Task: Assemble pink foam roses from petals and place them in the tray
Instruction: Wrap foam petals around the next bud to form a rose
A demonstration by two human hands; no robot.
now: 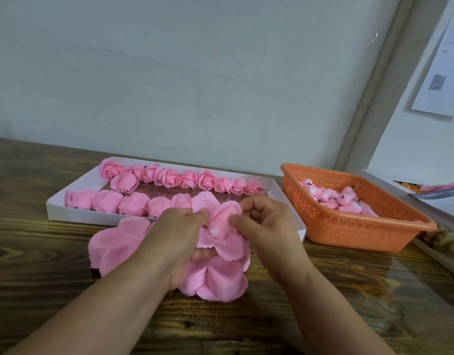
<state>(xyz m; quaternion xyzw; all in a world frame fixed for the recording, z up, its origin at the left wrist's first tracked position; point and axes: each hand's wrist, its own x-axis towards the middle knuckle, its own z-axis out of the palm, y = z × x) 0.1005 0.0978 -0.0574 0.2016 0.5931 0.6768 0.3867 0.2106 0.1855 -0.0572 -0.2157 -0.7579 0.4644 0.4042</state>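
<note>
A pink foam rose bud (pixel 220 221) with a white tip sits between my two hands, with a petal curling round its far side. My left hand (pixel 177 239) pinches its left side and also holds a pink petal sheet (pixel 220 247) underneath. My right hand (pixel 261 226) pinches the bud's right side with thumb and fingers. A stack of petal sheets (pixel 215 280) lies on the table below my hands, and another (pixel 113 247) lies to the left. Behind them, the white tray (pixel 56 203) holds two rows of finished roses (pixel 169 178).
An orange perforated basket (pixel 349 226) with several pink buds (pixel 333 196) stands at the right. Papers and a box (pixel 431 193) lie at the far right edge. The dark wooden table (pixel 41 278) meets a grey wall behind the tray.
</note>
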